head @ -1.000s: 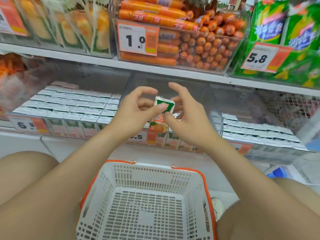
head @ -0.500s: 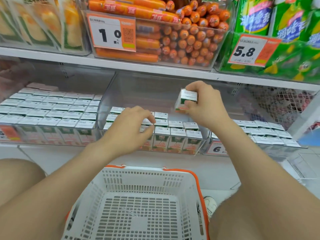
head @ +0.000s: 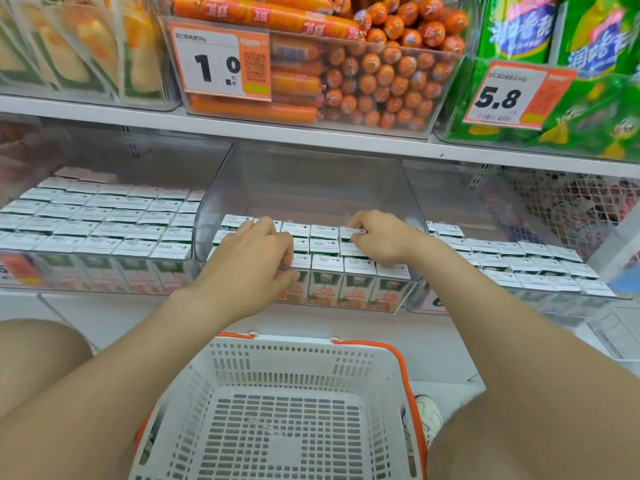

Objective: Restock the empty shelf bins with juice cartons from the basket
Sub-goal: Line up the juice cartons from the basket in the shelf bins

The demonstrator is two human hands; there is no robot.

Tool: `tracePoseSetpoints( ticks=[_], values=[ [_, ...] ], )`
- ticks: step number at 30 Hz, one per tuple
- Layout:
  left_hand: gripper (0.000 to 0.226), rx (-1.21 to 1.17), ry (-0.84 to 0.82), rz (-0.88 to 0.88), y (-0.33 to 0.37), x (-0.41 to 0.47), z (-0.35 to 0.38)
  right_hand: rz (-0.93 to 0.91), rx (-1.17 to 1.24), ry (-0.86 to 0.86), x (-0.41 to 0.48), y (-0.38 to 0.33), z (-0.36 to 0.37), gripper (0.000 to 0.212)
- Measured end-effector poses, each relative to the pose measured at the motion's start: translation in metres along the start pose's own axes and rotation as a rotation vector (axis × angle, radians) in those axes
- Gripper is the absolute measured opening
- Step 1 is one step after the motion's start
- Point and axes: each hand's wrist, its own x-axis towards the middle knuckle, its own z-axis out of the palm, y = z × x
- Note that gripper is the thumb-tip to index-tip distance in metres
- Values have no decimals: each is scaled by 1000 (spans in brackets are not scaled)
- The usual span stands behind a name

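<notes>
The clear middle shelf bin (head: 311, 181) holds rows of small juice cartons (head: 327, 271) with white tops and green-and-orange fronts; its rear half is bare. My right hand (head: 381, 240) pinches the top of one juice carton (head: 353, 233), which stands at the right end of the back row. On the left side of the same bin, my left hand (head: 256, 261) rests on the cartons, its fingers bent over their tops and its thumb at the bin's front. Below, between my knees, the white basket (head: 294, 362) with an orange rim has nothing in it.
Clear bins to the left (head: 104, 216) and right (head: 519, 258) hold more white-topped cartons. The shelf above carries orange sausages (head: 381, 74), green snack bags (head: 571, 36) and price tags. A white shoe (head: 427, 415) shows beside the basket.
My right hand carried the carton from in front of the bin up and into it, then lowered it into the back row. My left hand let go and came down onto the cartons.
</notes>
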Motion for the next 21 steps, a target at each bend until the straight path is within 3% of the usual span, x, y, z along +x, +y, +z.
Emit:
tracePoseSetpoints(
  ticks=[3,7,9,11,14,17,21],
  values=[
    [20,-19,22,-31,-1,-3,2,-33,-90,25,-14,-6,-1,38],
    [17,-14,99,-68,0,-10,11,-223,-103,289,-50,-25,8,37],
    [12,-7,157,-70,5,-16,20,-292,-76,330,-71,-32,18,30],
    [10,-9,217,-83,12,-23,30,-277,-182,299,-81,-35,33,27],
    [11,-57,275,-102,13,-27,39,-273,-356,387,-79,-36,59,35],
    [12,-124,291,-95,8,-27,42,-275,-333,453,-76,-34,67,42],
    [16,-116,359,-121,14,-19,41,-288,-324,569,-73,-33,56,28]
  ],
)
